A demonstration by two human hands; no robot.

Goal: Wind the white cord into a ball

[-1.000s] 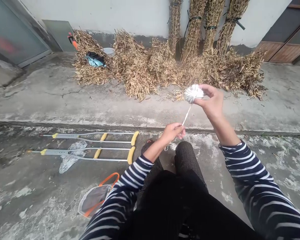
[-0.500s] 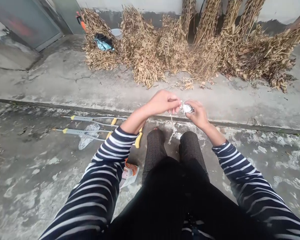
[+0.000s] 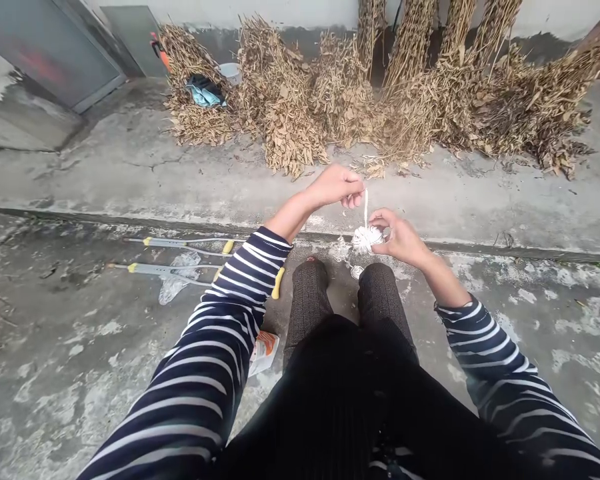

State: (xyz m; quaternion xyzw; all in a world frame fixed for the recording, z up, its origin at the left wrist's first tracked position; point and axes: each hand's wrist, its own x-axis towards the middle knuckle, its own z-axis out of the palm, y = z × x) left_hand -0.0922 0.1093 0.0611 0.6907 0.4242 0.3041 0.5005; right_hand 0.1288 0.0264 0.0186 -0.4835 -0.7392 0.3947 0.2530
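- Left hand (image 3: 336, 187) is pinching the white cord (image 3: 365, 208), fingers (image 3: 354, 199) clenching on it
- Right hand (image 3: 401, 241) is gripping the white yarn ball (image 3: 365, 239), fingers (image 3: 381, 244) curling against it
- Ball is hanging on the cord's lower end, just above the knees (image 3: 345, 287)
- Crutches (image 3: 180, 265) are lying on the concrete (image 3: 80, 180) at left
- Dried stalks (image 3: 290, 113) are piling along the wall (image 3: 290, 12)

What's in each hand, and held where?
The right hand grips a white string ball by its right side; the left hand pinches the strand rising from the ball, near its upper end.
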